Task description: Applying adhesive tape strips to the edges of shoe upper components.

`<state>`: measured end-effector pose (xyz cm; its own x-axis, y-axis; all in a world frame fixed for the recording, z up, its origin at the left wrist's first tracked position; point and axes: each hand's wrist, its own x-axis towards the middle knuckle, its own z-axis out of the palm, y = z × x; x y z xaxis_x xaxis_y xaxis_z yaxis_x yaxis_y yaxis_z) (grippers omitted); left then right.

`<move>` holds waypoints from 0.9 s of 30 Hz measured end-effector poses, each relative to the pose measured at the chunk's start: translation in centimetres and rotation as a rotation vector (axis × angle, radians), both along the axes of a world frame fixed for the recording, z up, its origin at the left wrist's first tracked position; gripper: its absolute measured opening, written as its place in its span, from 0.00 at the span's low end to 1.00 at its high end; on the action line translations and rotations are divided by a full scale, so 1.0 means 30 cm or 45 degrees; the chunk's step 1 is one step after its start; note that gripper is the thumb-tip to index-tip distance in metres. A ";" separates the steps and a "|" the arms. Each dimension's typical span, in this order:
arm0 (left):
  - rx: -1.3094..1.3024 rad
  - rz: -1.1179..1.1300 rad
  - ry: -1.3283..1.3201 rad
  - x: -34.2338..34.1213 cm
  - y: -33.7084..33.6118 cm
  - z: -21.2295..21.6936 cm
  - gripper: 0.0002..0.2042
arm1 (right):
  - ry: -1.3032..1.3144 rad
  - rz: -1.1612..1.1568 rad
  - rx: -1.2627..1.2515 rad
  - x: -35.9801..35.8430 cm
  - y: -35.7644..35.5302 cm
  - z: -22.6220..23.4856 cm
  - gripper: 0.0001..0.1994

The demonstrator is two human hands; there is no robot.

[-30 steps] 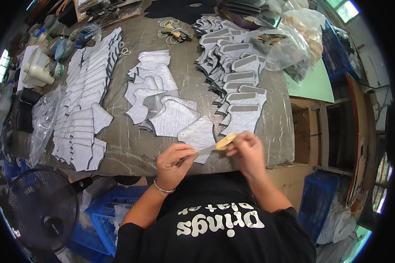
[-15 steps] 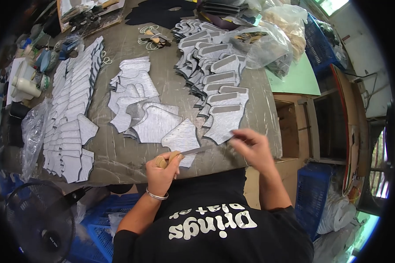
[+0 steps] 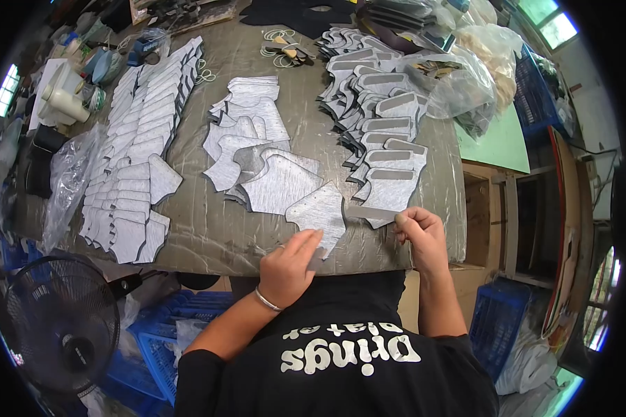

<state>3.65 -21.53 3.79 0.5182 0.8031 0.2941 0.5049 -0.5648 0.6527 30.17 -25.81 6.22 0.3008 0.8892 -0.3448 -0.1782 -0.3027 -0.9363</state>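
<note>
My right hand (image 3: 424, 240) pinches the end of a narrow grey strip (image 3: 372, 213) between thumb and fingers. The strip points left, over the lower end of the right-hand row of pieces. My left hand (image 3: 290, 265) rests its outstretched fingertips on the near part of a light grey shaped piece (image 3: 321, 212); its thumb is hidden. That piece lies at the near end of a middle row of overlapping grey pieces (image 3: 278, 184). Along the right, a row of similar pieces (image 3: 391, 186) carries darker grey strips on their faces.
At left lie long overlapping rows of grey pieces (image 3: 129, 187). Tan-and-dark bundles with looped cord (image 3: 285, 50) lie toward the back. Clear plastic bags (image 3: 459, 90) sit at back right. A black fan (image 3: 62, 323) stands below the table's left edge, near blue crates (image 3: 163, 340).
My left hand has moved right onto the grey piece; the tan bundle it held no longer shows. My right hand now holds the grey strip that stuck out of that bundle. The view has shifted.
</note>
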 end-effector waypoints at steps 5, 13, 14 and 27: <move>0.211 -0.248 0.205 -0.078 -0.001 -0.027 0.19 | 0.060 0.072 -0.072 -0.023 0.009 0.001 0.08; 0.200 -0.200 0.161 -0.126 0.022 -0.019 0.14 | 0.034 0.265 -0.171 -0.156 0.063 -0.031 0.10; 0.256 -0.127 0.159 -0.117 0.021 -0.026 0.14 | 0.030 0.255 -0.186 -0.168 0.068 -0.035 0.10; 0.272 -0.111 0.174 -0.111 0.027 -0.053 0.13 | -0.031 0.266 -0.297 -0.205 0.116 -0.053 0.10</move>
